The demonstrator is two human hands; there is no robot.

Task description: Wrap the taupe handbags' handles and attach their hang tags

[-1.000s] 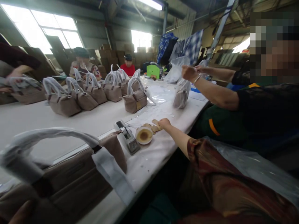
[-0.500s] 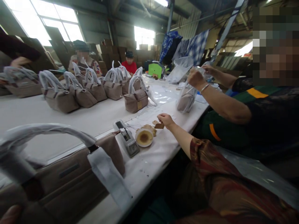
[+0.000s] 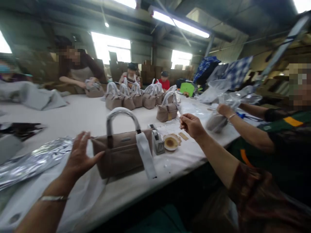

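Note:
A taupe handbag [image 3: 123, 158], its handle wrapped in white, stands on the table in front of me. At the bag's left end is my left hand [image 3: 81, 155], fingers stretched up and thumb lying against the front corner. My right hand [image 3: 193, 126] is raised over the table beyond the bag, thumb and fingers pinched together. Blur hides what they hold. Just below it lies a small tan tag [image 3: 184, 136]. Beside this, a shallow white dish [image 3: 170, 143] with brownish contents sits against more tags. A grey tape dispenser [image 3: 158, 142] stands by the bag's right end.
Several wrapped-handle handbags [image 3: 148, 100] stand farther back. On my right, a co-worker's hands [image 3: 225, 111] handle a bag in clear plastic. Shiny silver wrapping [image 3: 43, 158] lies at left. Other people sit or stand around the table [image 3: 80, 116]. A green object [image 3: 187, 88] is at the back.
My view has swung left and up, so the scene sits farther right. My left hand has come fully into view at the bag's end. My right hand has lifted off the tags.

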